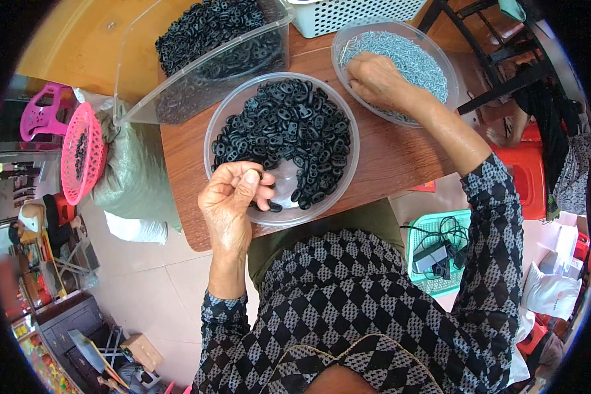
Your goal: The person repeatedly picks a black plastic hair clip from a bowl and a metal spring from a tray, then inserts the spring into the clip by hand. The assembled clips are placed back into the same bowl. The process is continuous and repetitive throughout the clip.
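My left hand (232, 194) is over the near left rim of a round clear bowl (210, 148), its thumb pressed to the curled fingers. Whatever it pinches is hidden by the fingers. Small black oval pieces with two holes (285, 125) fill most of that bowl, with a bare patch of its bottom beside my fingers. Further off to the right, my right hand (377, 80) dips into a second clear bowl (450, 72) of silvery screws (410, 59). Its fingers curl down among the screws, and their tips are out of sight.
A clear bin (223, 69) with more black pieces sits at the table's far left, near a pale perforated basket (358, 14). Left of the wooden table (387, 154) are a stuffed sack (134, 167) and a pink basket (85, 154). A green basket (437, 285) with cables lies at right.
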Demonstrator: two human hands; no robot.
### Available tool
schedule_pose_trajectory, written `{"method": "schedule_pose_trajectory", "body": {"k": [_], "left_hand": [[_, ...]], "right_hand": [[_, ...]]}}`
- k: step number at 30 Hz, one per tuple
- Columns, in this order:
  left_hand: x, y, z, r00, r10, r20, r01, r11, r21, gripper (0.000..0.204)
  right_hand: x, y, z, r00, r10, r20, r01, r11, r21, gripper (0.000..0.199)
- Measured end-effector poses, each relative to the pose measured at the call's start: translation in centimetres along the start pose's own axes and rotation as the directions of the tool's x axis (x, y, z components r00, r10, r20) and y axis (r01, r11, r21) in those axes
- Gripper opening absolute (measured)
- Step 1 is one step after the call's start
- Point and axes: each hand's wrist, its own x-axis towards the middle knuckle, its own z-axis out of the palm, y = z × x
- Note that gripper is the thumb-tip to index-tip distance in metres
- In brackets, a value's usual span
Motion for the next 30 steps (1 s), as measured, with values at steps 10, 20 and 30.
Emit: {"method": "schedule_pose_trajectory", "body": {"k": [10,20,30], "left_hand": [[-0.8,0.4,2.5,0.917,0.358,0.175,-0.391,0.726,0.566,0.024],[-1.0,-0.7,3.1,0.631,0.597,0.495,-0.771,0.414,0.484,0.024],[-1.6,-2.1,3.6,0.579,0.741,0.342,-0.761,0.340,0.552,0.017]], "right_hand": [[-1.7,-9.7,-6.4,0.937,0.235,0.258,-0.347,0.545,0.764,0.010],[-2.6,-13.7,-7.4,0.694,0.110,0.712,-0.720,0.074,0.690,0.012],[-3.4,-15.4,-6.9,0.691,0.212,0.691,-0.674,-0.157,0.722,0.016]]}}
